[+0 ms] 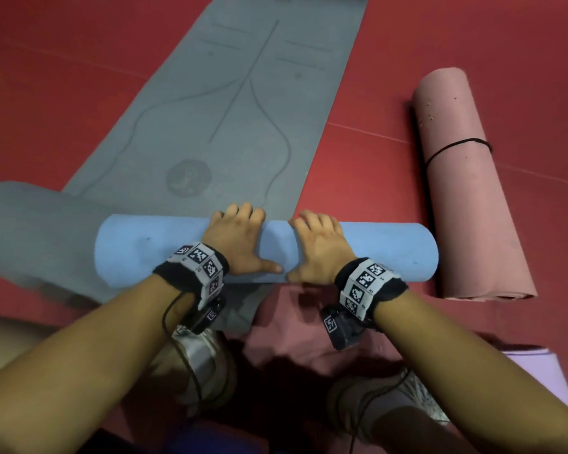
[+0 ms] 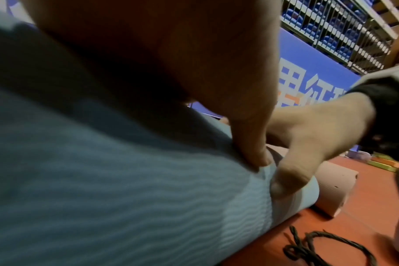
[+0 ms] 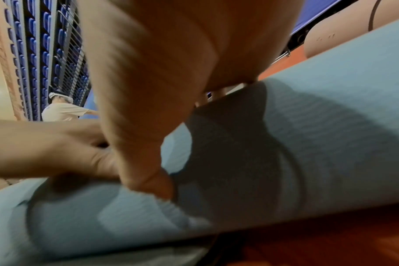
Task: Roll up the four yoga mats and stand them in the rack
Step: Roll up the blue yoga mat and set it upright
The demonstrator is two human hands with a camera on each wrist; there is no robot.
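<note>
Two hands on one half-rolled mat. Head view: blue roll [image 1: 266, 250] lies crosswise on the red floor [image 1: 79, 77], its unrolled grey length [image 1: 230, 103] running away from the person. Left hand [image 1: 238, 239] and right hand [image 1: 318, 245] sit side by side on top of the roll near its middle, palms down, fingers draped over the far side, thumbs on the near side and almost meeting. Pink roll [image 1: 469, 188], bound with a black cord [image 1: 456, 147], lies just right of the blue roll's end. Lilac mat [image 1: 545, 371] corner shows at lower right, another grey mat [image 1: 23, 231] at left. Two shoes [image 1: 204, 358] below the wrists.

Left wrist view: left thumb [image 2: 246, 136] presses into the blue roll [image 2: 125, 189]; right hand [image 2: 307, 136] beside it, thumb down on the same roll. Pink roll [image 2: 330, 183] end just beyond. Loose dark cord [image 2: 319, 250] on the floor. Blue banner [image 2: 307, 72] and railed seating [image 2: 342, 30] behind.

Right wrist view: right thumb [image 3: 146, 162] on the blue roll [image 3: 307, 144], left hand [image 3: 46, 149] touching it at left. Pink roll [image 3: 353, 32] at upper right. Seating [image 3: 41, 54] and a person in a pale shirt [image 3: 62, 109] far off
</note>
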